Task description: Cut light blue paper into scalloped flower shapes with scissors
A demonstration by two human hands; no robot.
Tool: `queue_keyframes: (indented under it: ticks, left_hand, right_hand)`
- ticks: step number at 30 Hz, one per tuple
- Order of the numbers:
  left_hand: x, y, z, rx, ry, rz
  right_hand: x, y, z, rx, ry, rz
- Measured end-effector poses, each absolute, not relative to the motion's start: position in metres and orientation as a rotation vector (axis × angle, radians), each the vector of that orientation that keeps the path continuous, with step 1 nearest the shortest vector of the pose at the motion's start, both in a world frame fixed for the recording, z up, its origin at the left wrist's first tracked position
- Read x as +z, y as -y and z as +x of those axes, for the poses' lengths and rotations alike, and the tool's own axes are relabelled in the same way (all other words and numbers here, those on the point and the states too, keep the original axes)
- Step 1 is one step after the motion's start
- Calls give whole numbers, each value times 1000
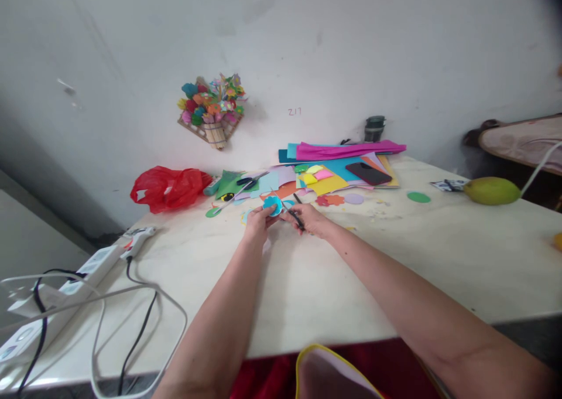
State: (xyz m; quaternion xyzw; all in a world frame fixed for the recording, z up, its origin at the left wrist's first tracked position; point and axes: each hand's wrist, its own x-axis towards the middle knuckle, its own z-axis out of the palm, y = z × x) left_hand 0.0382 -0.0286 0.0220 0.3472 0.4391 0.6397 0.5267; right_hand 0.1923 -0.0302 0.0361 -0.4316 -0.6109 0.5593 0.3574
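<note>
Between the thumb and fingers of my left hand (259, 220) is a blue paper flower (273, 205) with a scalloped edge. My right hand (308, 220) grips a pair of scissors (295, 217) with dark handles, its blades pointing up and left beside the flower. Just behind the hands lie a second blue paper piece (288, 204), partly hidden, and an orange paper flower (335, 200). A lilac paper circle (353, 198) rests to their right. Another pair of scissors (247, 181) with dark handles lies on the paper beyond my left hand.
Coloured paper sheets (338, 167) and a phone (367, 173) lie at the back. A red plastic bag (169, 188) sits back left. Near left are a power strip (83, 276), a glue gun (137, 242) and loose cables. A green-yellow fruit (492, 190) and green circle (418, 197) lie right.
</note>
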Motion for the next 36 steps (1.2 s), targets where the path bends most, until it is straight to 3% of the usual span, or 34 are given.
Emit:
queue_keyframes:
  ticks: [16,24,36]
  left_hand:
    - [19,31,35,1283,-1030,1058]
    - [14,32,39,1126,-992,1151]
    - [16,35,44,1086,-999,1158]
  right_hand:
    - [28,2,221,1315,1424,-929]
    - [35,10,214,1408,1396,-774]
    - [31,10,209,1392,1439,-830]
